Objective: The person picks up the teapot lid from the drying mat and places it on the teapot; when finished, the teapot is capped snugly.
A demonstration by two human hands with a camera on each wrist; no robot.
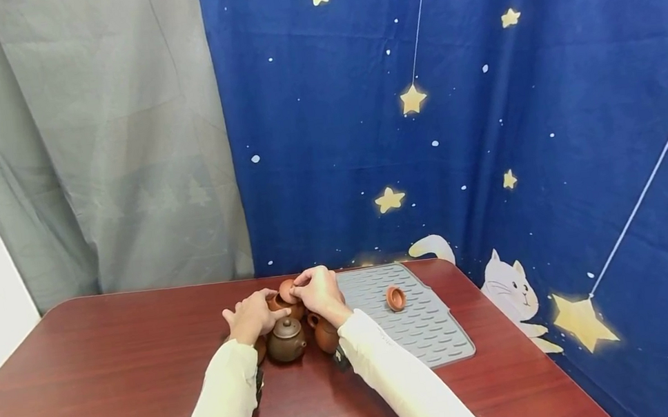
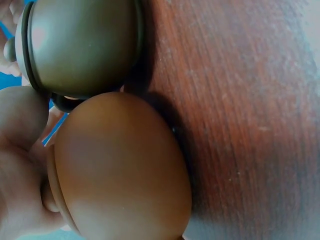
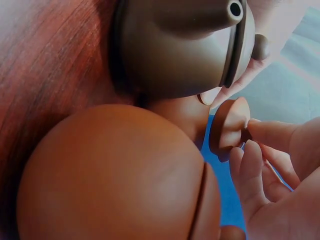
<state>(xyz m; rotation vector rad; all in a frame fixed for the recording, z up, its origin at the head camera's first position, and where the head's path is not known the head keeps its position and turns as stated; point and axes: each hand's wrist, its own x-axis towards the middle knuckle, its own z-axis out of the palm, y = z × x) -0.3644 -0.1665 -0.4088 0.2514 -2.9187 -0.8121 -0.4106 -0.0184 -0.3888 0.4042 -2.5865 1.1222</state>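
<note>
At the back of the table, a reddish-brown clay teapot [image 1: 284, 306] stands uncovered. My right hand [image 1: 320, 291] pinches its lid [image 3: 229, 127] by the knob, tilted above the opening. Around the left side of that teapot, my left hand [image 1: 254, 314] holds it with thumb and fingers, though much of its grip is hidden. A dark olive-brown teapot [image 1: 286, 340] with its lid on stands in front, between my wrists. Another reddish-brown teapot [image 1: 326, 334] stands under my right wrist. Below my left wrist is a lidded orange-brown teapot [image 2: 120, 170].
A grey ridged mat [image 1: 431, 336] lies on the right part of the dark red table [image 1: 141, 371]. On the mat rests a separate reddish clay lid [image 1: 395, 298] on its side. Grey and blue starry curtains [image 1: 322, 112] hang behind the table.
</note>
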